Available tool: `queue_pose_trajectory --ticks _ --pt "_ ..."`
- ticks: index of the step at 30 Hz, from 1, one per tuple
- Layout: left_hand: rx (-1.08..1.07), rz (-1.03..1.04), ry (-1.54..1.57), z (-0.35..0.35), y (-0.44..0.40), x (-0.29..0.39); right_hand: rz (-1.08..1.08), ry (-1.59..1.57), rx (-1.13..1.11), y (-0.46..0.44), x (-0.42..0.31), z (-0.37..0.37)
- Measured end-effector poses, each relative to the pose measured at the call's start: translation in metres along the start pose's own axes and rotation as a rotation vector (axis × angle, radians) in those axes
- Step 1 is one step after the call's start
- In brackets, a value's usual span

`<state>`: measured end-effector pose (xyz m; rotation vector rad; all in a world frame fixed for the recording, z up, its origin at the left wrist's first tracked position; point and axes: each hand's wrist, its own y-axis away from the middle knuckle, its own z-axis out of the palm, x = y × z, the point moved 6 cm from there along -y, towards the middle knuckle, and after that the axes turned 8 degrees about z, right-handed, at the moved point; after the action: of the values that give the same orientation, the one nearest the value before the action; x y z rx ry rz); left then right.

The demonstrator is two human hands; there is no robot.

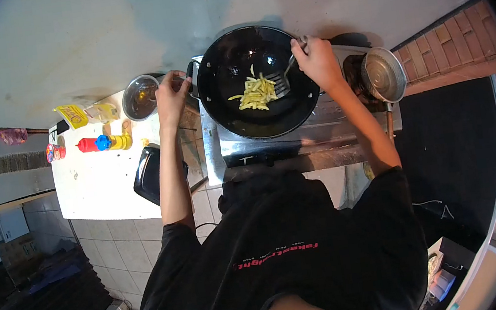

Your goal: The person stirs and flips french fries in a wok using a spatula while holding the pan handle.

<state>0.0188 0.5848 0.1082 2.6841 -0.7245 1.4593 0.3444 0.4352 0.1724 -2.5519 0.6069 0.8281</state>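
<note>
A black wok [263, 127] sits on the stove, holding a small heap of pale yellow-green cut strips [258, 93] that look like potato. With its fingers closed, my left hand [172, 96] grips the wok's left loop handle [191, 75]. Over the wok's right rim, my right hand [318, 62] is closed around a slotted spatula [280, 83]. The spatula's metal head lies against the right side of the heap. Its handle is partly hidden by my fingers.
Left of the stove, a white table [97, 189] bears a glass bowl [141, 99], a red bottle [87, 145], a yellow bottle with blue cap [116, 141], a yellow packet [72, 116] and a black container [148, 174]. A metal pot [384, 75] stands at the stove's right end.
</note>
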Motion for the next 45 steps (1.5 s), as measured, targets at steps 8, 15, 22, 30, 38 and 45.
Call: queue_pose_trajectory --ticks 8,15,22,30,38,45 --pt "-0.009 0.025 -0.014 -0.001 0.000 0.005 0.377 -0.743 -0.068 0.041 0.059 0.043" --pt "-0.025 0.005 -0.007 0.003 -0.001 0.000 -0.284 -0.354 0.026 0.075 -0.049 -0.009" --pt "0.005 -0.009 0.005 0.003 0.002 0.004 -0.824 0.003 -0.112 0.123 -0.083 -0.012" --pt "-0.011 -0.007 -0.020 0.001 0.004 0.005 -0.700 0.067 -0.143 0.120 -0.075 -0.049" --pt "-0.004 0.035 -0.007 -0.003 0.007 0.008 -0.732 0.038 -0.380 0.149 -0.076 -0.060" --pt "-0.021 0.041 -0.020 0.002 0.002 -0.003 -0.677 0.070 -0.459 0.128 -0.044 -0.015"
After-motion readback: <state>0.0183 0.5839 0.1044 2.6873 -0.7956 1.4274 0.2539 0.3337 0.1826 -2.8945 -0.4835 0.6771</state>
